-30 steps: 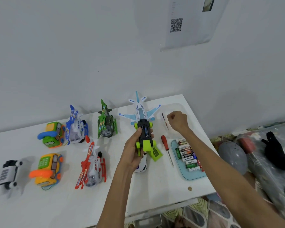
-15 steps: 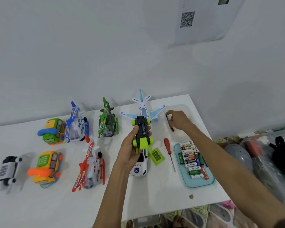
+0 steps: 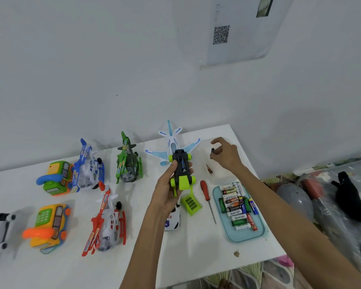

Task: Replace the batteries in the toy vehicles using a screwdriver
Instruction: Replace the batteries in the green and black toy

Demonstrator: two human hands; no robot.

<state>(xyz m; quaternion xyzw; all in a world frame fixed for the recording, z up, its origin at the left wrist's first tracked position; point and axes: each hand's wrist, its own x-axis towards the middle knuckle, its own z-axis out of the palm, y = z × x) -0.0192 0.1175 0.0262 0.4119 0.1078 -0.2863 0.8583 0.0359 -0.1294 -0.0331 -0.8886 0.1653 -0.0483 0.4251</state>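
My left hand (image 3: 167,190) grips a black and lime-green toy car (image 3: 181,170) upside down above the table, its battery bay open with a blue battery showing. Its green battery cover (image 3: 191,203) lies on the table just below. My right hand (image 3: 225,153) hovers to the right of the car and pinches a small dark battery (image 3: 213,150) between thumb and fingers. A red-handled screwdriver (image 3: 206,197) lies between the cover and a light blue tray (image 3: 246,236) filled with several batteries. A second small screwdriver (image 3: 209,168) lies under my right hand.
Other toys stand on the white table (image 3: 196,257): a white and blue plane (image 3: 172,142), a green helicopter (image 3: 127,161), a blue helicopter (image 3: 88,165), a red helicopter (image 3: 107,222), two toy phones (image 3: 54,178), a police car (image 3: 172,221). The table's right edge is near the tray.
My right hand has lifted off the table near the small screwdriver and now holds a small battery up in the air. My left hand keeps the car in the same place.
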